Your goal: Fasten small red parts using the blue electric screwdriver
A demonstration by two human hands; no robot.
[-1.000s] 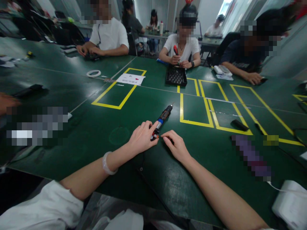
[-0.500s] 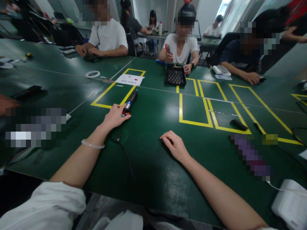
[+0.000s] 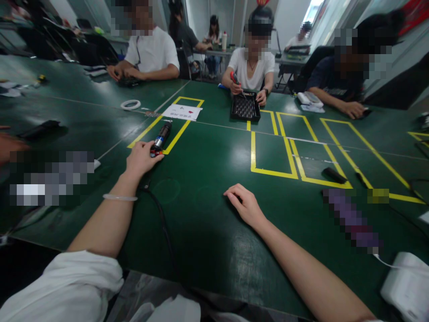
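My left hand (image 3: 140,157) reaches out to the left and is closed round the rear end of a black electric screwdriver (image 3: 161,137) with a blue band. The tool lies on the green table (image 3: 208,179), across the lower edge of a yellow taped rectangle (image 3: 147,129). Its black cable (image 3: 161,214) trails back toward me. My right hand (image 3: 244,205) rests on the table in front of me, fingers loosely curled, holding nothing I can see.
Several other people sit round the table; one opposite works over a black tray (image 3: 246,107). A white sheet (image 3: 182,111), a tape roll (image 3: 130,104), more yellow rectangles (image 3: 273,152), a black object (image 3: 335,175) and a white device (image 3: 407,281) lie about.
My left hand has carried the screwdriver from the middle of the table out to the left, onto the yellow rectangle's edge. The right hand has stayed put.
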